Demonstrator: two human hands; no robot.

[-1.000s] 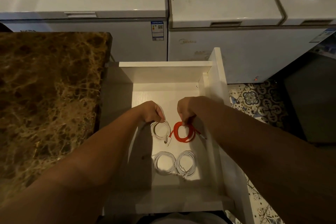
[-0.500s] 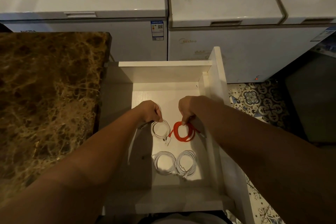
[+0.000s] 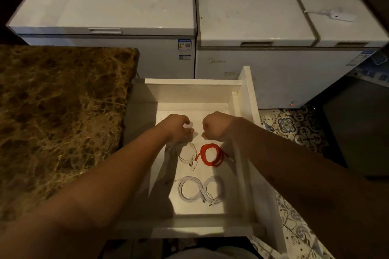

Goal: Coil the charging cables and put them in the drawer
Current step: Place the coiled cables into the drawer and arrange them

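Here, four coiled cables in the open white drawer (image 3: 245, 99), mid-frame: red cable (image 3: 211, 154) beside a cream-white cable (image 3: 187, 153), two white coils (image 3: 200, 190) lower down. Just above the red one, right hand (image 3: 214, 127), fingers curled under, clenched on nothing visible, apart from the coil. Left hand (image 3: 179, 127) likewise curled, over the cream-white cable's upper edge; cannot tell whether grasping it. Both forearms reaching in from the lower corners. Left of frame, brown marble counter (image 3: 59, 115); above, white chest freezers (image 3: 189, 10).
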